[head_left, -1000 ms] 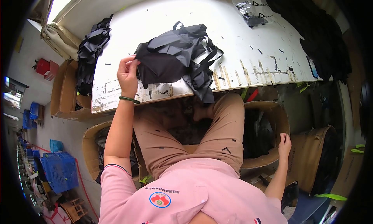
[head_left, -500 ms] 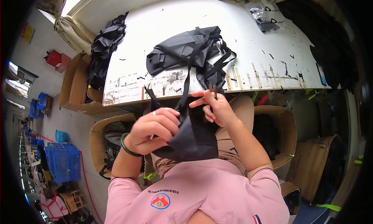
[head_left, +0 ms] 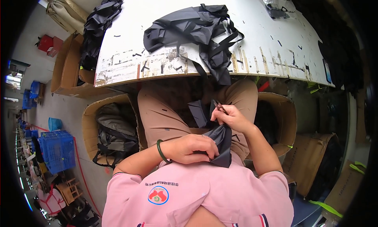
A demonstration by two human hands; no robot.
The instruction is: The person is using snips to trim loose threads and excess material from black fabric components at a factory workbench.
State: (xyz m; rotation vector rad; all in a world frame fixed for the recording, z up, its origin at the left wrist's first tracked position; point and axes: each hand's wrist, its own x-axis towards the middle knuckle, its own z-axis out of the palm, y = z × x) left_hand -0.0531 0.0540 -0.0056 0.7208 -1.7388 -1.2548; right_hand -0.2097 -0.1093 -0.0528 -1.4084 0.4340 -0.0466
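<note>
Close to my waist, my left hand (head_left: 189, 148) is closed on the edge of a piece of black fabric (head_left: 223, 150). My right hand (head_left: 233, 118) grips small dark thread snips (head_left: 219, 105), their tips pointing up and left, right against the upper part of the fabric. A folded flap (head_left: 197, 113) of black material sticks out above it, over my lap. Ahead of my hands, a heap of black fabric pieces with straps (head_left: 185, 28) lies on the white table (head_left: 258, 41). Some of that heap hangs over the near edge.
Cardboard boxes stand by my knees; the left box (head_left: 91, 126) holds grey and black bags (head_left: 114, 128). More black fabric (head_left: 100, 26) is piled at the table's left end. A clear plastic bag (head_left: 275, 6) and dark scraps lie on the tabletop. Blue crates (head_left: 58, 150) stand farther left.
Both hands have come down nearer my body with the fabric. The strap that ran from my left hand toward the table has dropped away. My view has tilted down slightly.
</note>
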